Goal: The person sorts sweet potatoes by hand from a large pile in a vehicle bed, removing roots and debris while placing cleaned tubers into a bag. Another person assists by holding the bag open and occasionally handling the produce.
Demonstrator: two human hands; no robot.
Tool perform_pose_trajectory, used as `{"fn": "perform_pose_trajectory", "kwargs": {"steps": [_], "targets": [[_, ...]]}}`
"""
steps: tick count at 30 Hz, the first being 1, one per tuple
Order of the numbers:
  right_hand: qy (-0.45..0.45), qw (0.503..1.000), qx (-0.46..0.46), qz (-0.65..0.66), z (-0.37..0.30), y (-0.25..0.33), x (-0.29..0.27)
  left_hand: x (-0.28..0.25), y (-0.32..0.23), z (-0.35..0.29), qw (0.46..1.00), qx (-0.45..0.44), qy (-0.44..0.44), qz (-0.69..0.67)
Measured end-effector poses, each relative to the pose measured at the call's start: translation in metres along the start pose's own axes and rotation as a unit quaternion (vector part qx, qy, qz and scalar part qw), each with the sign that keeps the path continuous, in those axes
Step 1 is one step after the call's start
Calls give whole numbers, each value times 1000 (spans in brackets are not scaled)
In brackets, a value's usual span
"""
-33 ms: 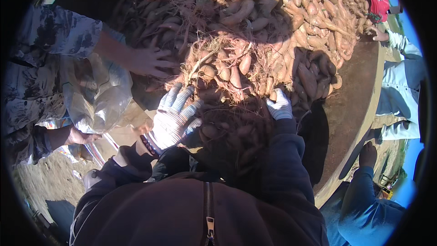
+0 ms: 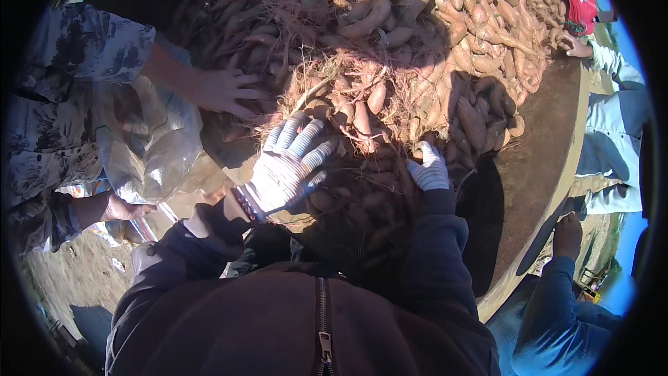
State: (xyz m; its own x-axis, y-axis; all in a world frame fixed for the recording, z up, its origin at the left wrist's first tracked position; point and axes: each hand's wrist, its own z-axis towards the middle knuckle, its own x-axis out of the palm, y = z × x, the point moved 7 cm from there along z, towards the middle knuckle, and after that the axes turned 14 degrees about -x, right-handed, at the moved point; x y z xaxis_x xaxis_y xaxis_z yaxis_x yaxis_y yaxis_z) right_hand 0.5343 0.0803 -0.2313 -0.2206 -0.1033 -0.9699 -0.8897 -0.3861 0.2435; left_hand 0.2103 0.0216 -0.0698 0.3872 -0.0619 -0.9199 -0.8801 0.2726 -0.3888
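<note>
By the tubers (image 2: 362,122), hands (image 2: 284,165) palm-down.

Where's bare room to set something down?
At right, the brown surface between the sweet potato pile and the pale rim; at lower left, ground beside the dark left sleeve. Crowded: the middle, where the left hand and right hand are at the pile, with another person's hand nearby.

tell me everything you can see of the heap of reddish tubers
The heap is of plump, tapering, reddish-tan tubers with stringy roots tangled near the middle. It lies on a brown surface, upper right sunlit, left and near parts mostly shaded. The gloved left hand and right hand appear to touch its near side; co-workers' hands are at its left and right edges.
</note>
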Motion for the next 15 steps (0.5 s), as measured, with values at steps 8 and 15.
{"fn": "perform_pose_trajectory", "kwargs": {"steps": [8, 15], "targets": [[5, 997, 33, 68, 5, 104, -110, 15, 33, 94, 987, 106, -73, 94], [116, 990, -11, 83, 86, 164, -46, -24, 107, 94, 972, -79, -218, -23]]}}
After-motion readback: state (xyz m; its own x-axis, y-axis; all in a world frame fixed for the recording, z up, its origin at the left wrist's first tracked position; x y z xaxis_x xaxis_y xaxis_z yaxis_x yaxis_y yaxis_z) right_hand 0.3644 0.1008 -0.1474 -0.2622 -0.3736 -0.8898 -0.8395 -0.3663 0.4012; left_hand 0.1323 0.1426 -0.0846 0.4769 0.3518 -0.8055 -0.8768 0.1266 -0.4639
